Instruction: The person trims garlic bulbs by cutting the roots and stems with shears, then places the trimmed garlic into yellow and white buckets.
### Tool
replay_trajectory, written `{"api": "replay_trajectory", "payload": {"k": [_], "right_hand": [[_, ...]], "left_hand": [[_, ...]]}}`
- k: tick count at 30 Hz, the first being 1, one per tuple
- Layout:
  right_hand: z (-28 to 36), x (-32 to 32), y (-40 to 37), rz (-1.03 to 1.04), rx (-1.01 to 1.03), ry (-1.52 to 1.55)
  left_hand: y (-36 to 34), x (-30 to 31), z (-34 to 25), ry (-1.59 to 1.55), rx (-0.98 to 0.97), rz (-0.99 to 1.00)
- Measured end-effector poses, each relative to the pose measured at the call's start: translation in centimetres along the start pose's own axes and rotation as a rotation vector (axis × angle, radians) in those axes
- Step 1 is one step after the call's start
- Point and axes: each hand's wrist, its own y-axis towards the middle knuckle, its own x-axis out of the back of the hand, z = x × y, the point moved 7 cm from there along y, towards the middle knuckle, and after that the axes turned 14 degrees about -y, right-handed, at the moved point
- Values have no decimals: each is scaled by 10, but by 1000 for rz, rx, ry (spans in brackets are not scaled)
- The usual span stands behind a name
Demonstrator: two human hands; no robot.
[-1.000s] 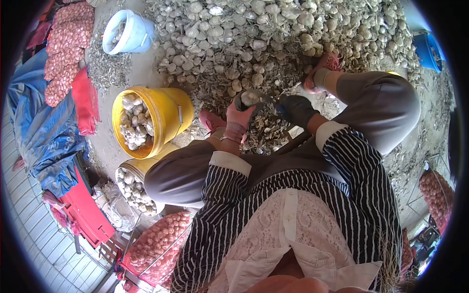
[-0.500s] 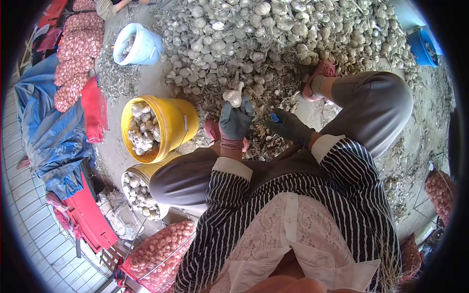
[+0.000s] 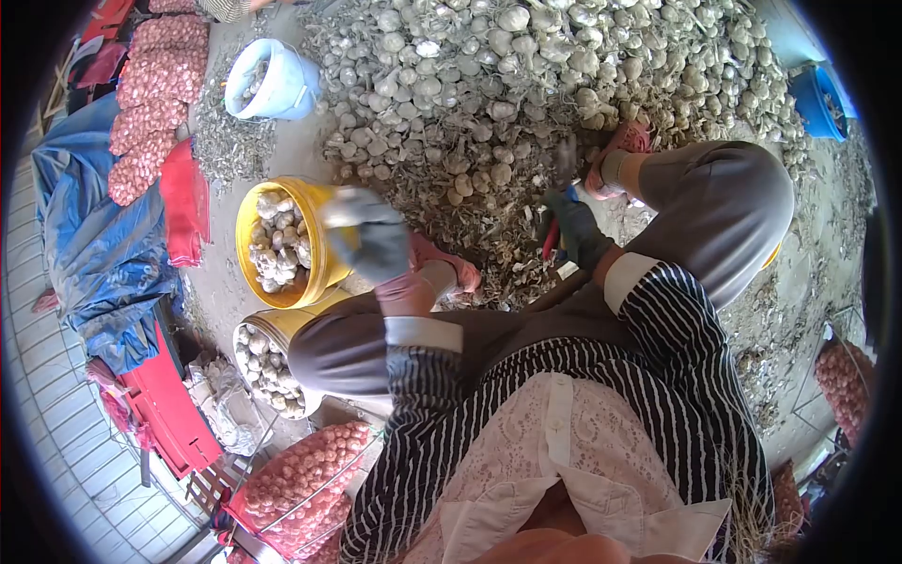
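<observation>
My left hand (image 3: 374, 242), in a grey glove and smeared by motion, is at the right rim of the yellow bucket (image 3: 324, 246). A pale blurred garlic bulb (image 3: 340, 207) shows at its fingertips. Garlic bulbs (image 3: 276, 246) lie inside that bucket. In my gloved right hand (image 3: 584, 235) are pruning shears (image 3: 552, 239) with red and blue on the handles; their blurred blades point away from me, towards the garlic heap (image 3: 489, 75). Under the hands, the ground is strewn with dry stem and skin scraps (image 3: 512, 254).
A second bucket of garlic (image 3: 268, 371) stands by my left knee. Beyond it are a pale blue bucket (image 3: 282, 85), full mesh sacks (image 3: 155, 94) and a blue tarp (image 3: 94, 235). A darker blue bucket (image 3: 816, 103) stands far right. Another person's sleeve (image 3: 225, 7) shows at the top.
My left hand has swung left with the garlic bulb, from in front of me to the yellow bucket. My right hand has shifted slightly right, and the shears' red handle now shows.
</observation>
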Motion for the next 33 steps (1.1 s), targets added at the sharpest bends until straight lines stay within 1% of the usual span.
{"api": "replay_trajectory", "payload": {"k": [1, 2, 4, 5, 6, 7, 8, 9, 10, 11, 12, 14, 15, 16, 18, 19, 20, 22, 23, 25, 26, 28, 29, 30, 32, 33], "right_hand": [[-2, 5, 5, -21, -11, 153], [-3, 6, 10, -40, -23, 306], [-5, 2, 22, -34, -36, 336], [-4, -3, 25, -4, -27, 345], [-4, -7, 27, 22, -22, 357], [-7, -13, 31, 72, -46, 375], [-5, -15, 29, 63, -55, 376], [1, -17, 24, 36, -46, 303], [5, -18, 21, 10, -36, 229], [4, -20, 22, 15, -76, 242], [6, -21, 22, 8, -77, 244], [11, -20, 20, -4, -81, 185], [17, -22, 18, -15, -77, 162], [16, -20, 21, -25, -78, 162], [25, -27, 23, 52, 40, -72], [24, -28, 20, 83, 40, -146], [12, -29, 28, 89, 36, -147], [-1, -27, 49, -28, 288, -665], [9, -28, 41, -24, 293, -664], [49, -29, 10, -117, 429, -880], [51, -30, 8, -112, 433, -878], [61, -33, 6, -154, 540, -978], [72, -36, -1, -174, 598, -1070], [72, -37, -3, -169, 606, -1069], [87, -43, -19, -313, 877, -1212], [87, -45, -20, -272, 870, -1256]], "left_hand": [[2, -31, -4, -146, -162, 94], [6, -30, -18, -142, -170, 91], [17, -7, -50, 63, -119, 56], [25, 23, -61, 369, -204, -80], [40, 57, -63, 1026, -136, -74], [52, 105, -73, 1677, -42, -62], [47, 183, -102, 1178, 137, -109], [41, 259, -130, 693, 266, -234], [40, 255, -101, 1339, 309, -390], [43, 233, -65, 1990, 339, -533], [48, 238, -47, 1987, 347, -531], [48, 256, -39, 2627, 759, -760], [47, 260, -38, 2600, 819, -922], [51, 261, -34, 2596, 828, -914], [55, 265, -42, 2726, 840, -884], [54, 272, -42, 2822, 1038, -747], [49, 272, -47, 2821, 1040, -758], [44, 272, -56, 2715, 865, -732], [39, 283, -71, 2718, 858, -736], [41, 291, -96, 2286, 267, -561], [39, 285, -95, 2290, 261, -563], [33, 262, -75, 1326, 46, -583], [29, 234, -57, 1218, -1, -613], [26, 216, -45, 1220, -9, -610], [19, 194, -33, 1197, -11, -570], [14, 188, -28, 1088, 31, -564]]}}
